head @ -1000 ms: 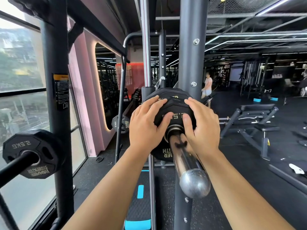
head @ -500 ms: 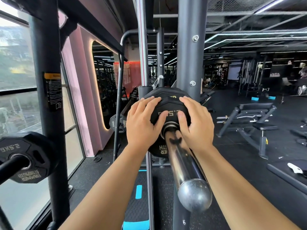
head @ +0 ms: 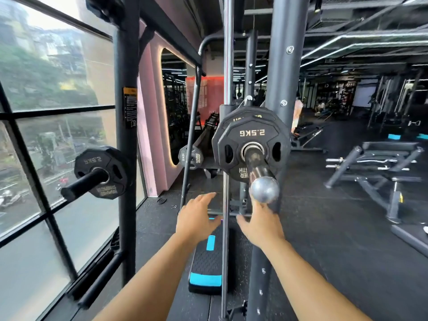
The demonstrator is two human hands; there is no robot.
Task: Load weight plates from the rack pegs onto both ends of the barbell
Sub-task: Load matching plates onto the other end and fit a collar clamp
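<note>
Black rubber: a small plate sits far in on the barbell, against a bigger plate and close beside the grey upright. Both hands hang below the bar's chrome end, fingers loose and apart, holding nothing: the left hand left of a thin rod, the right hand just under the end. A spare plate sits on the peg by the window, and a step lies on the floor.

Barbell end is projecting just above right hand; chrome rod is standing between it and left hand.
</note>
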